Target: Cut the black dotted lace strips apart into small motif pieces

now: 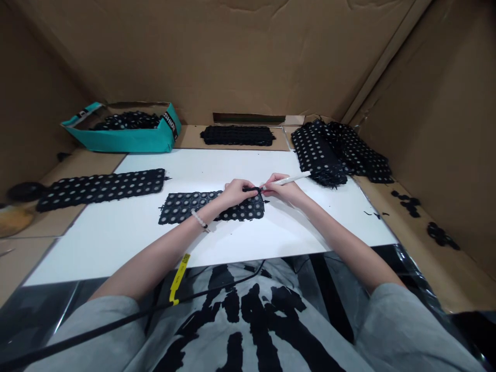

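Note:
My left hand pinches a narrow black lace strip above a black lace panel with round holes. My left forearm lies across the panel's near edge. My right hand grips a white marker pen, its tip close to the strip and my left fingers. The panel lies flat on a white board, partly hidden under my left hand and wrist. A beaded bracelet circles my left wrist.
A second dotted lace strip lies at the left, and a dark lace stack lies behind the board. A teal bag holds more lace at back left. A large lace pile sits at back right, with black scraps on the cardboard at right.

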`<state>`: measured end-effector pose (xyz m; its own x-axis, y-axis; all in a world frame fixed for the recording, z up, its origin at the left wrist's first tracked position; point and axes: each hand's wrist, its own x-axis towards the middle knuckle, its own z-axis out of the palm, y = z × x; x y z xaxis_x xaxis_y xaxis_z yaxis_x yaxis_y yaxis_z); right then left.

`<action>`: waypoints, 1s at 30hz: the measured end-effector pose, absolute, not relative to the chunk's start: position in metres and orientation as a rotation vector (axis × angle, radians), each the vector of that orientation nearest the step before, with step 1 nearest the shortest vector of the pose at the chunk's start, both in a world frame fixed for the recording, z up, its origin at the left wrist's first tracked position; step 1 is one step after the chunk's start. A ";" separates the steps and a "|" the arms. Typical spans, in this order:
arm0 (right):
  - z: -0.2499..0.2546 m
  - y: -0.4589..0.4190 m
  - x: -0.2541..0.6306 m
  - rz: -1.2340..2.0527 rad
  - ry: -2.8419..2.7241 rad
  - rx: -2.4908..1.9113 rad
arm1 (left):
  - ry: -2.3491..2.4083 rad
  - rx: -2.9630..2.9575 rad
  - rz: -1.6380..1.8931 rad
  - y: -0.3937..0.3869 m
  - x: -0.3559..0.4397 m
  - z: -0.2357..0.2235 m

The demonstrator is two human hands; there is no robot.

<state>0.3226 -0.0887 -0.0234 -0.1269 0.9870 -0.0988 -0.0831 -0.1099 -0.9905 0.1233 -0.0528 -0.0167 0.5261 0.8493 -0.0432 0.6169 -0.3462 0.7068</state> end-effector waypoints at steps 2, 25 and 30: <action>-0.023 -0.089 0.322 1.423 -1.178 -1.143 | 1.152 2.040 0.462 -0.051 0.122 -0.018; -0.025 -0.103 0.305 0.795 -1.551 -1.259 | 0.760 1.818 0.231 -0.036 0.107 -0.003; -0.024 -0.099 0.307 1.035 -1.314 -1.164 | 0.858 1.985 0.325 -0.034 0.109 -0.009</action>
<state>0.3073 -0.0990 -0.0236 0.0227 0.9877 0.1549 0.0806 0.1526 -0.9850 0.1086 -0.0343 -0.0089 0.7222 0.6833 -0.1072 0.4404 -0.3348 0.8330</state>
